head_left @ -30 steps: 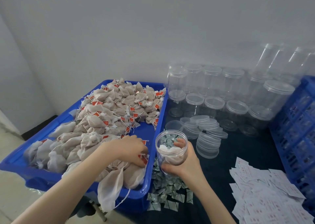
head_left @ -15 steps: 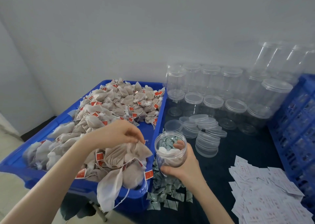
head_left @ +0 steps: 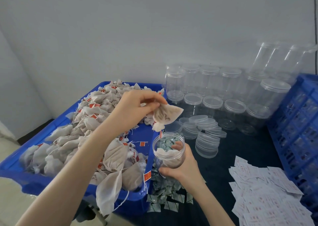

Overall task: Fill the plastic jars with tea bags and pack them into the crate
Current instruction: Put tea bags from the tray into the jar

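My right hand (head_left: 181, 170) grips an open clear plastic jar (head_left: 169, 151) with a few tea bags at its bottom, held just right of the blue tray (head_left: 136, 198). My left hand (head_left: 137, 108) pinches a bunch of grey tea bags (head_left: 165, 116) hanging directly above the jar's mouth, a red tag dangling at the rim. The tray is heaped with several more tea bags (head_left: 89, 133) with red tags. The blue crate (head_left: 296, 122) stands at the right edge.
Rows of empty lidded jars (head_left: 211, 91) stand along the wall, with stacks of loose clear lids (head_left: 206, 139) before them. Small green sachets (head_left: 167, 194) lie under the held jar. White paper labels (head_left: 265, 198) are scattered at the lower right on the dark tabletop.
My left hand lifted a bunch of tea bags out of the tray and carried them right and up, over the jar's mouth. The jar in my right hand stayed in place.
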Available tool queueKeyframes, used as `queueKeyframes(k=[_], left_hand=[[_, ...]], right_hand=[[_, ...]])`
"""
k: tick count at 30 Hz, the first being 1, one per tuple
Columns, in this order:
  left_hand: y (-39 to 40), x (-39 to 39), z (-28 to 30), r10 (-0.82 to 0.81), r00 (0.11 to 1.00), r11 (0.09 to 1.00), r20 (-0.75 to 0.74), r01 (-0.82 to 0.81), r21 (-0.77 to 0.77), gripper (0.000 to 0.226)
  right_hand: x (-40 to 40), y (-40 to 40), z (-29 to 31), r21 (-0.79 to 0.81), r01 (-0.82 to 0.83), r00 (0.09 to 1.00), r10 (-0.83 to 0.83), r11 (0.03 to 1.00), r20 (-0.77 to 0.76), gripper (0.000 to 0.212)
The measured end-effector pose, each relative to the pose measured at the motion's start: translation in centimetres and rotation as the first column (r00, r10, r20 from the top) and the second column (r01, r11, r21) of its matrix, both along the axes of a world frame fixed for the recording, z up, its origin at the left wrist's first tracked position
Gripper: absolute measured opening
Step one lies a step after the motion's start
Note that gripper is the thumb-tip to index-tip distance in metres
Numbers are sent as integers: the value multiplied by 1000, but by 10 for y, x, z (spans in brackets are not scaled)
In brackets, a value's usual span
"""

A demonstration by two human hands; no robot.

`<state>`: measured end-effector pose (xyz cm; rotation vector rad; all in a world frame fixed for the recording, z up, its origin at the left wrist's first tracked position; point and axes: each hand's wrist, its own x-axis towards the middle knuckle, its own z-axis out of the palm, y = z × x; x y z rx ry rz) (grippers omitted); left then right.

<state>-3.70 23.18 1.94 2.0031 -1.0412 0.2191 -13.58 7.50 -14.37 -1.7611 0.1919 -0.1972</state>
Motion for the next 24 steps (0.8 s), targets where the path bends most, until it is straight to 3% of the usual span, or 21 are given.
queueKeyframes(k=[4, 7, 10, 14, 19, 24], left_hand=[[-20, -4, -9, -87, 995, 996, -44, 87, 17, 36], [-35, -7, -27, -106, 991, 968, -82, 122, 220, 28], [-50, -9, -45, -114, 992, 886, -47, 123, 448, 22], [-65, -13, -47, -164, 985, 699, 42, 86, 710, 28], [-79, -13, -31, -195, 966, 762, 167, 41, 647, 28], [-105, -18, -48, -292, 948, 570, 123, 70, 819, 32]], right_hand=[[0, -3, 2, 7, 10, 1000, -10, 1000, 13, 83], [1, -6, 2, 32, 47, 998, -48, 998, 45, 85], [2, -12, 3, 48, 81, 995, -84, 996, 53, 86], [0, -22, 3, 33, 82, 995, -83, 996, 60, 83], [-6, -39, 5, 27, 150, 985, -152, 988, 86, 79], [-10, -57, 4, -23, 194, 978, -192, 981, 82, 87]])
